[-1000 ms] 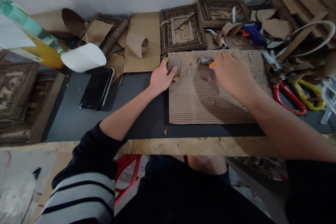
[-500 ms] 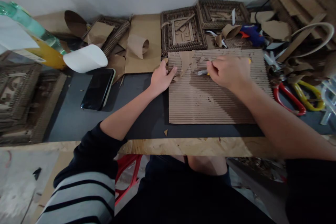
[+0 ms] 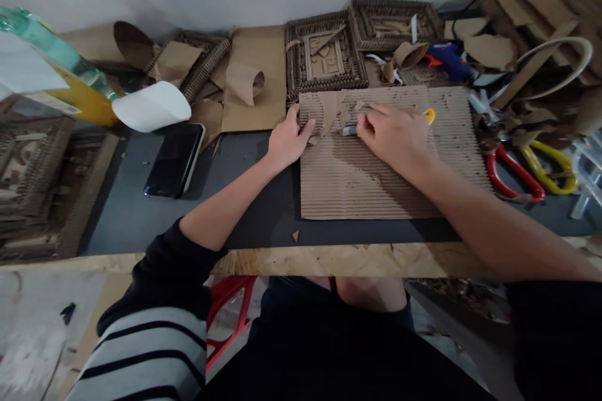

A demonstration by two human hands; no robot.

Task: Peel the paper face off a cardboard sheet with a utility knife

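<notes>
A sheet of corrugated cardboard (image 3: 338, 185) with its ridges exposed lies flat in front of me. Torn scraps of brown paper liner (image 3: 332, 108) cling to its upper left part. My left hand (image 3: 288, 140) grips the sheet's left edge, thumb on top. In my right hand (image 3: 397, 135), closed over the sheet, is a utility knife (image 3: 429, 116). Its yellow end sticks out behind the fist, and its grey tip points left, low against the ridges near the torn liner. My palm hides the middle of the knife.
Woven-looking cardboard trays (image 3: 324, 53) stand along the wall. To the right lie red-handled pliers (image 3: 512, 178), a yellow-handled tool (image 3: 550, 169) and a blue glue gun (image 3: 449, 61). A phone (image 3: 174, 160), a white roll (image 3: 151, 106) and a green bottle (image 3: 61, 50) are at the left.
My right hand has slid left across the sheet with the knife, showing more of its yellow end. My left hand keeps its place on the edge.
</notes>
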